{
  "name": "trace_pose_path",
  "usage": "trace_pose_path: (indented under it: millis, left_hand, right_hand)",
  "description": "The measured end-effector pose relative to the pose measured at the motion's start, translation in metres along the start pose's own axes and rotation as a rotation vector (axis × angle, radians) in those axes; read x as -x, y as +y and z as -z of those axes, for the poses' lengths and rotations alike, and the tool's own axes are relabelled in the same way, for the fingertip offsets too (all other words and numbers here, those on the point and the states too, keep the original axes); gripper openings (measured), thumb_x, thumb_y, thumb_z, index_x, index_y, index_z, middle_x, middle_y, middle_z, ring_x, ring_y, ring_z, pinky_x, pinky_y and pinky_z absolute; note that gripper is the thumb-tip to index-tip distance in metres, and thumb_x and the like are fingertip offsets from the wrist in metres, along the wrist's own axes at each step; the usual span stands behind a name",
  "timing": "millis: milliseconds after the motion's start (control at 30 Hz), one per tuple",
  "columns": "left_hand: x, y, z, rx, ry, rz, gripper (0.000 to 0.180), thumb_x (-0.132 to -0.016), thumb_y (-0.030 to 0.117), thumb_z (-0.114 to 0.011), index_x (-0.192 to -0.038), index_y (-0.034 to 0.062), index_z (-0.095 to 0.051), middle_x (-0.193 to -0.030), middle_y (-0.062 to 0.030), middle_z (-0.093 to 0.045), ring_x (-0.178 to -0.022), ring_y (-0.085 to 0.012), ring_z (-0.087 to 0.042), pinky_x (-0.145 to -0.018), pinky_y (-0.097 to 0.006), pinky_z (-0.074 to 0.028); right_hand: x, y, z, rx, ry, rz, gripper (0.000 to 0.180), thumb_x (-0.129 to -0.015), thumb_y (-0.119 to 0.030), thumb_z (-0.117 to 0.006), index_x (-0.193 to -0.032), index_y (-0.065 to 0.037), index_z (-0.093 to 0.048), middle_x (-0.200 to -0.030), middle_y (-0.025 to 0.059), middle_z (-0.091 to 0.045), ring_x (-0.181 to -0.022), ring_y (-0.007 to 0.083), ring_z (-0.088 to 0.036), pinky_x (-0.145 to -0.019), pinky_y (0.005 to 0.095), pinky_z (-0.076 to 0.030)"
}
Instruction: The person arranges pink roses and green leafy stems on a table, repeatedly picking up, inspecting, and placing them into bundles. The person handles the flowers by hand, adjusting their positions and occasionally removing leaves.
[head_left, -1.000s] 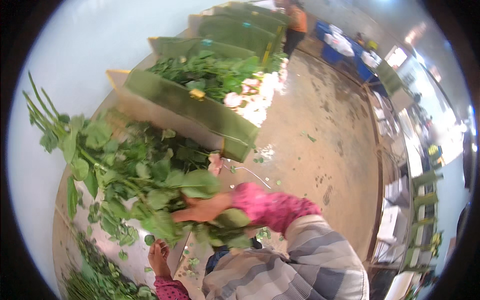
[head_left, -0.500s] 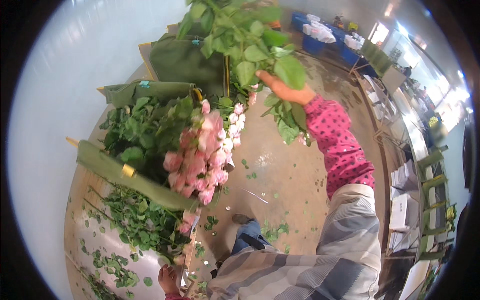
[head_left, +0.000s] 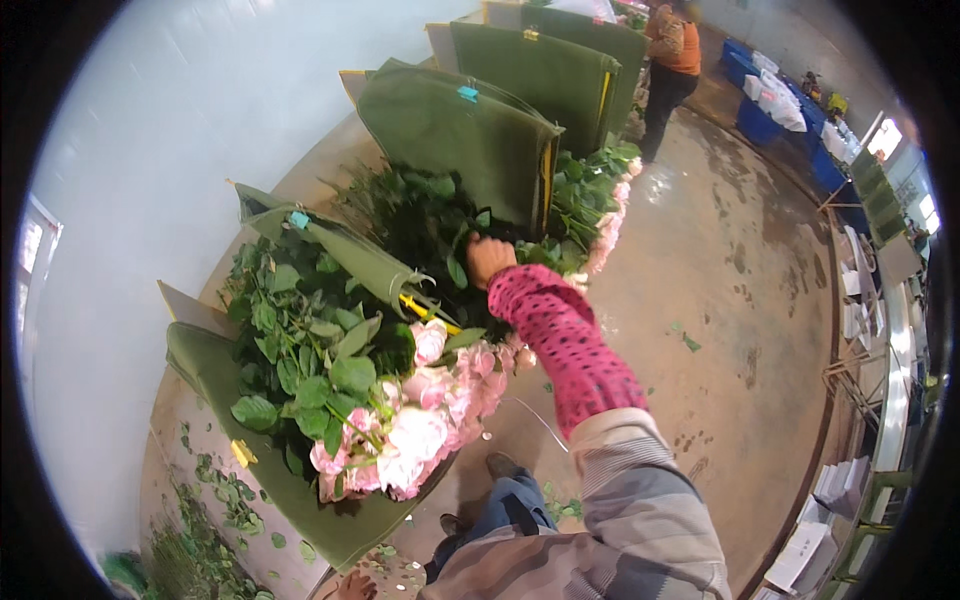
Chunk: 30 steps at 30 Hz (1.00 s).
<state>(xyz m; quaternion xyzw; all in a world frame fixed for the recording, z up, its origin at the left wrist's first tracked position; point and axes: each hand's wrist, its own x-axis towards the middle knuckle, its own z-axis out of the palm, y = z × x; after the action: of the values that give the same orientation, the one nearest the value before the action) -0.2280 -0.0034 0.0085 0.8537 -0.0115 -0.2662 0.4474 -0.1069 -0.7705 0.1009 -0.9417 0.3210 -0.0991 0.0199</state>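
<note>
My right hand [head_left: 491,262] reaches into the green leaves and stems behind the second upright green cloth divider [head_left: 350,250]. Its fingers are curled closed on rose stems, partly hidden among the leaves. In front of that divider lies a bunch of pale pink roses [head_left: 415,440], their heads toward the aisle and their leafy stems [head_left: 300,370] toward the wall. A nearer green cloth divider [head_left: 290,500] with a yellow clip leans under this bunch. My left hand [head_left: 352,586] is low at the bottom edge, cut off by the frame, fingers loosely apart with nothing visible in them.
More green cloth dividers [head_left: 460,140] with clips stand in a row farther off, with pink roses [head_left: 610,225] between them. A person in orange [head_left: 675,60] stands beyond. Blue tubs [head_left: 757,120] line the back; racks [head_left: 860,500] stand right. Loose leaves [head_left: 225,495] litter the bench.
My right hand has come down from the raised leafy stems into the foliage between dividers. The view has shifted, bringing the far dividers and a person into sight.
</note>
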Motion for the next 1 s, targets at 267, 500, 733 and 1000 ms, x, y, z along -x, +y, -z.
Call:
trace_pose_path:
  millis: [267, 500, 733, 1000]
  left_hand:
    - [0.070, -0.011, 0.003, 0.589, 0.229, 0.671, 0.036, -0.095, 0.022, -0.048, -0.128, 0.0073, -0.050, -0.108, -0.0139, -0.063, -0.086, -0.0275, -0.064, -0.066, -0.038, -0.054]
    - [0.047, -0.056, -0.009, 0.522, 0.082, 0.598, 0.034, -0.096, 0.022, -0.047, -0.125, 0.0045, -0.051, -0.102, -0.0147, -0.063, -0.078, -0.0262, -0.064, -0.057, -0.035, -0.052]
    - [0.040, -0.052, -0.031, 0.435, 0.143, 0.558, 0.036, -0.092, 0.023, -0.057, -0.122, 0.0031, -0.053, -0.090, -0.0137, -0.063, -0.063, -0.0211, -0.062, -0.047, -0.029, -0.048]
    - [0.043, -0.057, -0.024, 0.310, 0.101, 0.610, 0.040, -0.090, 0.024, -0.058, -0.124, 0.0025, -0.052, -0.093, -0.0139, -0.064, -0.067, -0.0231, -0.064, -0.050, -0.030, -0.050]
  right_hand:
    - [0.011, -0.003, -0.059, -0.038, -0.067, 0.011, 0.029, -0.084, -0.018, -0.055, -0.106, 0.001, -0.056, -0.087, 0.0150, -0.068, -0.080, 0.0300, -0.069, -0.066, 0.0422, -0.054]
    - [0.003, 0.008, -0.038, -0.179, -0.143, 0.030, 0.035, -0.086, -0.014, -0.049, -0.116, 0.003, -0.053, -0.084, 0.0206, -0.067, -0.077, 0.0366, -0.067, -0.064, 0.0465, -0.054]
    - [-0.007, -0.005, 0.010, -0.251, -0.125, 0.048, 0.042, -0.076, -0.021, -0.061, -0.111, 0.001, -0.054, -0.087, 0.0222, -0.066, -0.081, 0.0395, -0.066, -0.067, 0.0474, -0.054]
    - [0.007, -0.051, -0.060, -0.136, -0.323, 0.144, 0.066, -0.076, -0.026, -0.060, -0.130, 0.008, -0.043, -0.092, 0.0234, -0.065, -0.081, 0.0340, -0.066, -0.065, 0.0451, -0.054]
